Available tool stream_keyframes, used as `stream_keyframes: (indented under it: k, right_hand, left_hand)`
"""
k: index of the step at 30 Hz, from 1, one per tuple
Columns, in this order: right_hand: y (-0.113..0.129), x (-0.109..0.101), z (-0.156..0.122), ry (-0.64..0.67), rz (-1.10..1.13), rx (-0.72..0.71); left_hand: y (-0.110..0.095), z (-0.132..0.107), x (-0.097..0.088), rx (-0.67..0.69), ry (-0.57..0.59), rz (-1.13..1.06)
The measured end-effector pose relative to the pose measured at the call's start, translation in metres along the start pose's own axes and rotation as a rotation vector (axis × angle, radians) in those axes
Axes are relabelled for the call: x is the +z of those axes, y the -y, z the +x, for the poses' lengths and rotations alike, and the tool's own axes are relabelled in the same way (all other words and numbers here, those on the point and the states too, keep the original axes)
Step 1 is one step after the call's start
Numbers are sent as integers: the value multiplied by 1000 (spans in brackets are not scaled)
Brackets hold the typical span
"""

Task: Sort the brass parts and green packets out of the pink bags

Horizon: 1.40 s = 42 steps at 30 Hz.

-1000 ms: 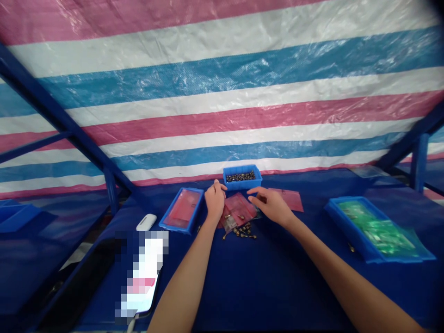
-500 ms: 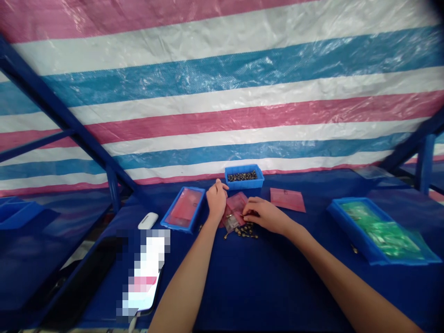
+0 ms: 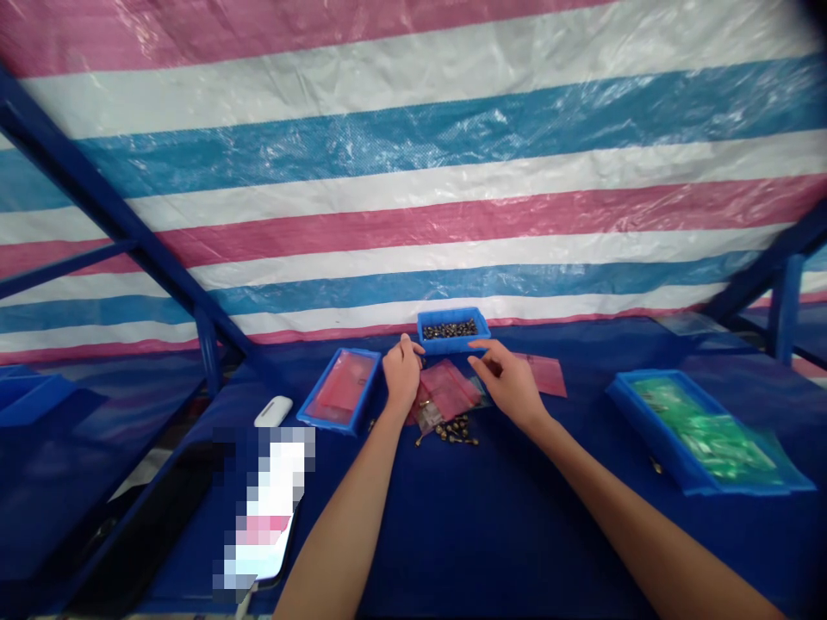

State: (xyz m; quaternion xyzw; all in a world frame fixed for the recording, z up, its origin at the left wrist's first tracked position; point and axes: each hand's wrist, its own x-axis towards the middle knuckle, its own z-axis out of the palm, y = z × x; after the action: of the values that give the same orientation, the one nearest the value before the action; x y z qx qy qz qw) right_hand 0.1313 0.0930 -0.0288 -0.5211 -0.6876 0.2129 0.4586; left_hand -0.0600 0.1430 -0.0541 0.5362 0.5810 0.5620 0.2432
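My left hand (image 3: pixel 401 372) is closed beside the left edge of the pink plastic bags (image 3: pixel 449 389). Small dark bits show by its fingertips, but what it grips is hidden. My right hand (image 3: pixel 512 381) hovers to the right of those bags, thumb and forefinger apart, with nothing visible between them. Small brass-coloured metal parts (image 3: pixel 456 429) lie in a loose pile just in front of the bags. Behind both hands, a blue bin (image 3: pixel 454 346) holds many similar dark metal pieces. Another flat pink bag (image 3: pixel 548 375) lies partly behind my right hand.
A blue tray of pink bags (image 3: pixel 303 415) stands at left, near a white case (image 3: pixel 273 412) and a phone (image 3: pixel 268 525) with a cable. At right is a blue bin (image 3: pixel 698 484) of green bags, with one loose metal part (image 3: pixel 656 466) beside it.
My right hand has lifted off the pink bags and moved right and up, its fingers parting. More of the top pink bag now shows. My left hand has stayed almost in place.
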Motion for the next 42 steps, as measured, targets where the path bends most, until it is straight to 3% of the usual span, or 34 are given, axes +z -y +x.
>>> stream_keyframes:
  k: [6, 12, 15, 25, 35, 38, 42]
  right_hand:
    - [-8, 4, -1, 161, -90, -11]
    - [-11, 8, -3, 231, -195, -24]
    - [-13, 9, -3, 246, -252, -34]
    - [-15, 11, -4, 260, -342, -67]
    - [-16, 16, -6, 258, -418, -74]
    - [-16, 18, -7, 253, -454, -79]
    - [-14, 19, -7, 257, -484, -76]
  left_hand:
    - [-1, 0, -1, 12, -6, 18]
    - [1, 2, -4, 19, -181, 77]
    - [1, 2, -4, 33, -200, 119]
    - [3, 0, -1, 42, 48, 312]
    - [-9, 0, -3, 70, 52, 568]
    - [-22, 17, -4, 57, 81, 683]
    - [-37, 67, -10, -47, 194, 856]
